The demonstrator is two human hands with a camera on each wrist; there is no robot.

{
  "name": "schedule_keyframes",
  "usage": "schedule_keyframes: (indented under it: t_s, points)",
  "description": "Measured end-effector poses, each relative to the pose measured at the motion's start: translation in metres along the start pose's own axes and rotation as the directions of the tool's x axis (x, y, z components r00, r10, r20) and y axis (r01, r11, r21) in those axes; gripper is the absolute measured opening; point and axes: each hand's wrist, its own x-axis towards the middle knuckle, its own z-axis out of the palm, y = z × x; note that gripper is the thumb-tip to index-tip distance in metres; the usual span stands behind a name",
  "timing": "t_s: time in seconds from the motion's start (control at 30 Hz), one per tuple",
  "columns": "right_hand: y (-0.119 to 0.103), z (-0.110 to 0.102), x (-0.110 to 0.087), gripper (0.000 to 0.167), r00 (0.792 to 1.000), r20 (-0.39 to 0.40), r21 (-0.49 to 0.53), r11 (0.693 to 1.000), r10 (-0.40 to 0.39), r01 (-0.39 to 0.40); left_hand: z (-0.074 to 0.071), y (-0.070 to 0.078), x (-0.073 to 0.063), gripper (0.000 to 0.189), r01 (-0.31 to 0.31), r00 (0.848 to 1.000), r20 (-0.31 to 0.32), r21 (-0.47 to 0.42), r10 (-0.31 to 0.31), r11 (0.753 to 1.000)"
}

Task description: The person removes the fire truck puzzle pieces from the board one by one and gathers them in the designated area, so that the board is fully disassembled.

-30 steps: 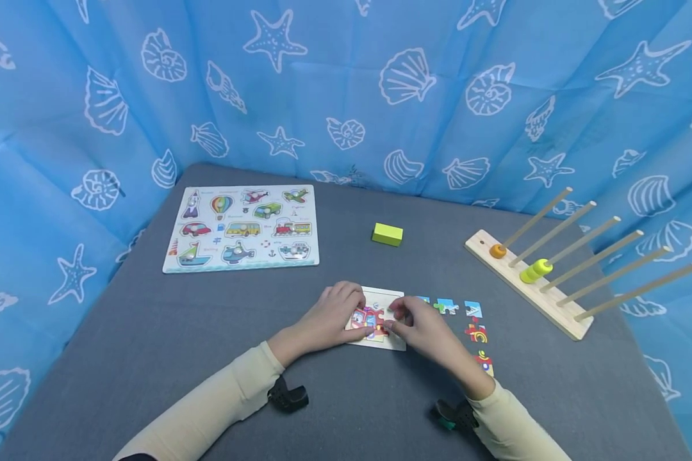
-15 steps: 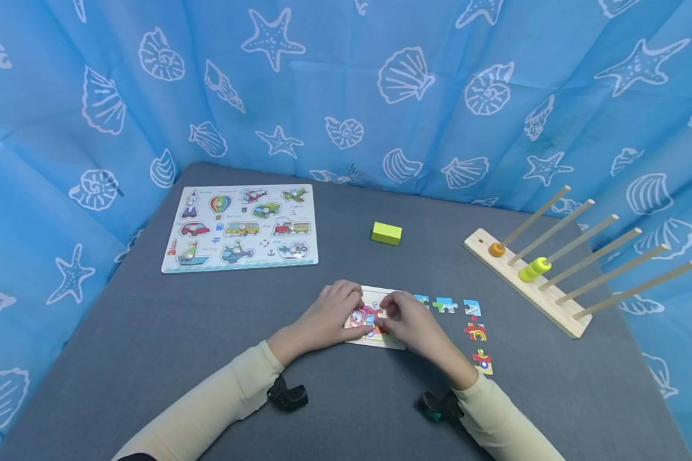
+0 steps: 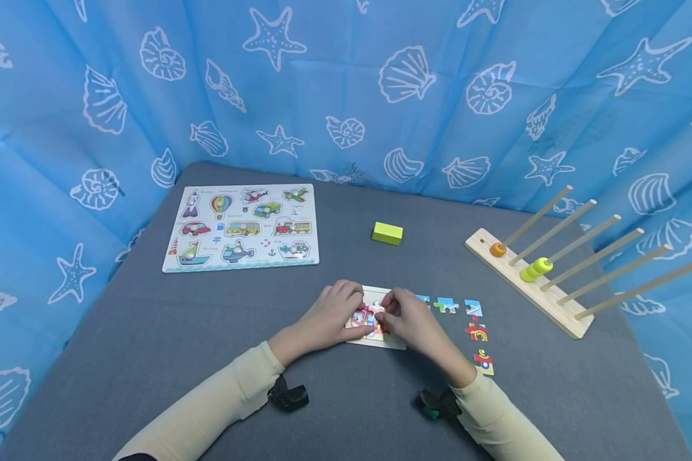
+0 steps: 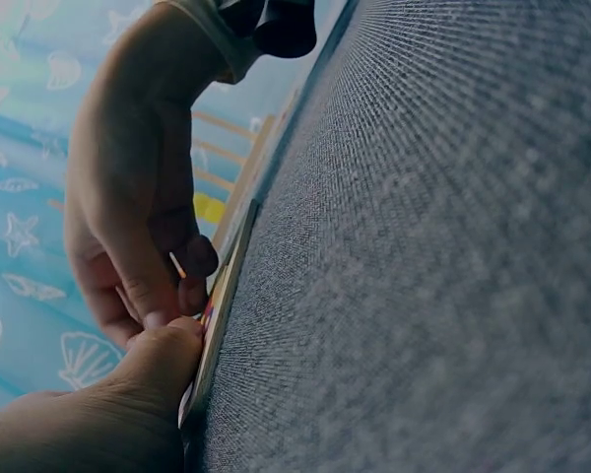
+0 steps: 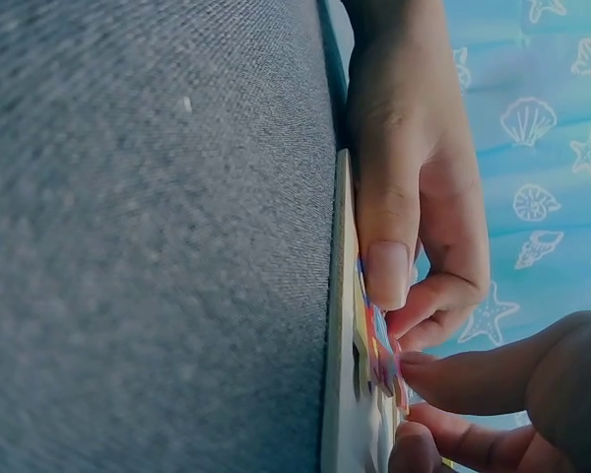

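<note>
Where the left hand (image 3: 333, 314) rests loosely on the 9 o'clock side of the jigsaw tray (image 3: 375, 293), its fingers relaxed, the right hand (image 3: 412, 325) has come inward from the 3 o'clock side within the last second. The right fingers pinch a jigsaw piece (image 5: 392, 382) low over the tray's middle; it seems not fully seated, so this fit looks unfinished. Loose jigsaw pieces (image 3: 477, 331) lie from 3 to 4 o'clock, and a lime-green block (image 3: 387, 234) sits farther up the desk (image 3: 219, 320) at 12.
</note>
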Motion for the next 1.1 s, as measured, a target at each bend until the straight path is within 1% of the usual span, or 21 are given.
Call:
schedule_keyframes:
  t_s: [0.13,0.27,0.5,0.73,0.93,1.1]
  points:
    - [0.001,0.0,0.002,0.01,0.999,-0.009,0.039,0.998,0.045,-0.045,0.0,0.001,0.0,0.042,0.023,1.0,0.011,-0.006,-0.023,1.0]
    - [0.0,-0.002,0.006,0.01,0.996,-0.016,0.064,0.994,0.085,-0.084,-0.001,0.001,0.0,0.043,0.039,0.999,0.018,-0.009,-0.039,0.999]
    - [0.0,-0.004,0.013,0.012,0.994,0.04,0.076,0.991,0.106,-0.109,-0.001,0.001,0.0,0.042,0.036,0.999,0.02,-0.013,-0.036,0.999]
    - [-0.003,-0.006,0.018,0.013,0.982,0.087,0.098,0.979,0.169,-0.178,0.002,0.0,0.0,0.041,0.034,0.999,0.0,-0.024,-0.034,0.999]
    - [-0.004,-0.007,0.02,0.014,0.971,0.108,0.102,0.969,0.212,-0.223,0.005,-0.002,0.001,0.04,0.023,1.0,-0.018,-0.032,-0.024,0.999]
    - [-0.006,-0.008,0.02,0.014,0.965,0.116,0.104,0.963,0.236,-0.248,0.006,-0.002,0.001,0.041,0.026,1.0,-0.015,-0.041,-0.027,0.999]
